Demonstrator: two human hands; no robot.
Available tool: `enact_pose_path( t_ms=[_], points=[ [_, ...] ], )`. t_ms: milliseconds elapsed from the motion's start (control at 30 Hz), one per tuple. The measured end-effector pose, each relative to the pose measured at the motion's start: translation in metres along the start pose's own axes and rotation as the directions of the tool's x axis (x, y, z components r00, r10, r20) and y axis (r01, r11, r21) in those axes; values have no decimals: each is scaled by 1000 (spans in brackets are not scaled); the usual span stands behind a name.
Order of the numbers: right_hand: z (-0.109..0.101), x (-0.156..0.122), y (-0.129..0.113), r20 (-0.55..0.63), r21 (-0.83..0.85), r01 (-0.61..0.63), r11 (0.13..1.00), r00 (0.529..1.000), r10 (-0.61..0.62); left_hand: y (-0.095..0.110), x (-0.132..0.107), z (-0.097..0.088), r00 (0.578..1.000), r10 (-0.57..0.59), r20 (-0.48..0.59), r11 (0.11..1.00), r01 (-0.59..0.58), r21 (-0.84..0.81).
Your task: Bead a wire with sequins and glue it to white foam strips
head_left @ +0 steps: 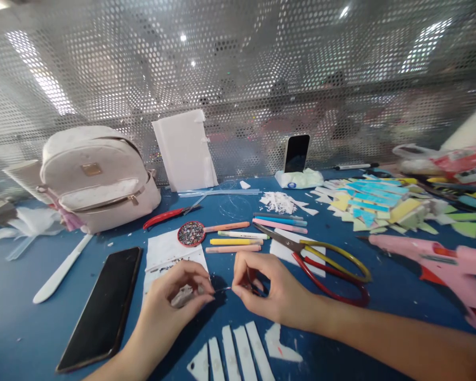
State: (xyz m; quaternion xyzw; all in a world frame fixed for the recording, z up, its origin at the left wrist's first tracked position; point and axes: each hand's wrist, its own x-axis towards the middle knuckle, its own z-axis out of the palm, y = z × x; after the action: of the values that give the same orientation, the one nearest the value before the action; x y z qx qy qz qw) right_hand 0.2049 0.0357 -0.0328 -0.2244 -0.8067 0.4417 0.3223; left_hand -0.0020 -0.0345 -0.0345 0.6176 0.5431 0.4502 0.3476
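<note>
Perforated metal screen (238, 79) fills the background. Blue tabletop (11, 328) below it, busy. Backpack (99, 180) far left; white board (184, 151) stands upright, leaning at the screen. Scrap pile (373, 203) far right, mostly blue, yellow and pale green. Pink glue gun (440, 254) lies on its side near the right edge. Phone (101, 309) lies left of the left hand, screen dark. Scissors (292, 245) rest just beyond the right hand, partly over a white sheet.

Left hand (164, 299) and right hand (280, 291) are near each other, mid-tabletop. White pieces (244, 352) — triangle, four strips, notched end — lie in a row below them, cropped by the bottom edge. Markers (238, 242) beyond the hands, beside a red-rimmed dish (191, 233) of dark bits. Smallest: thin strand (222, 289), spanning the gap between the hands — both grips pinching it, thumb against fingertips.
</note>
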Motion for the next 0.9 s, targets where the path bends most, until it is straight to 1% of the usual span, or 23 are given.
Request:
enact_pose_path(
  t_ms=[300,700,900],
  points=[
    [0,-1,1,8,9,-16,1000,1000,16,-5,-1,0,1000,-10,7,1000,10,-13],
    [0,-1,2,-2,-8,-9,1000,1000,9,-1,-1,0,1000,-11,0,999,11,-35],
    [0,0,0,-2,-8,-1,1000,1000,1,-1,-1,0,1000,10,3,999,-10,-33]
  ],
)
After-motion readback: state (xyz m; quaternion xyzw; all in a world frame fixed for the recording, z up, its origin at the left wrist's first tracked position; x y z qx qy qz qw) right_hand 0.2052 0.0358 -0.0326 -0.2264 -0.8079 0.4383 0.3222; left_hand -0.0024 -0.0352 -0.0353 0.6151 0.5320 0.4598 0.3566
